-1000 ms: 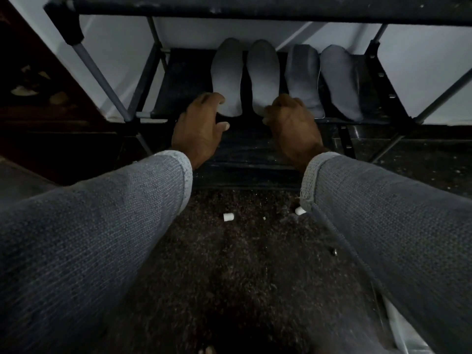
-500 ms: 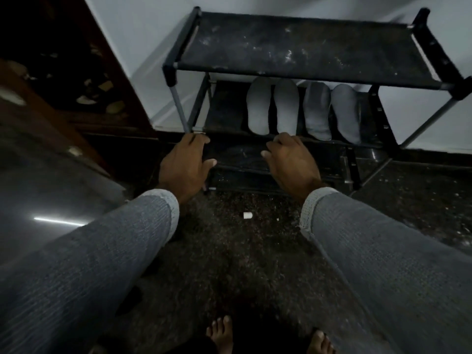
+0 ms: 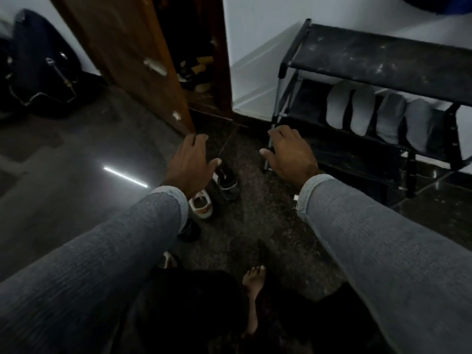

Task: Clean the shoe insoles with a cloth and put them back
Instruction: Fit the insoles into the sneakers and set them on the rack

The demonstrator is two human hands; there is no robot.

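Note:
Several grey insoles (image 3: pixel 362 112) lean side by side on the lower shelf of a black shoe rack (image 3: pixel 378 57) at the right. My left hand (image 3: pixel 190 162) hovers over the floor with relaxed fingers, holding nothing, just above a pair of shoes (image 3: pixel 217 190). My right hand (image 3: pixel 288 154) is also relaxed and holds nothing, in front of the rack's left leg and left of the insoles. No cloth is in view.
A wooden door (image 3: pixel 132 54) stands open at the top centre, with items on the floor behind it. A dark bag (image 3: pixel 38 67) lies at the far left. My bare foot (image 3: pixel 252 282) is on the dark speckled floor below.
Both hands have drawn back from the insoles and moved left, away from the rack. The view has swung left, bringing the door, the bag and the shoes into sight.

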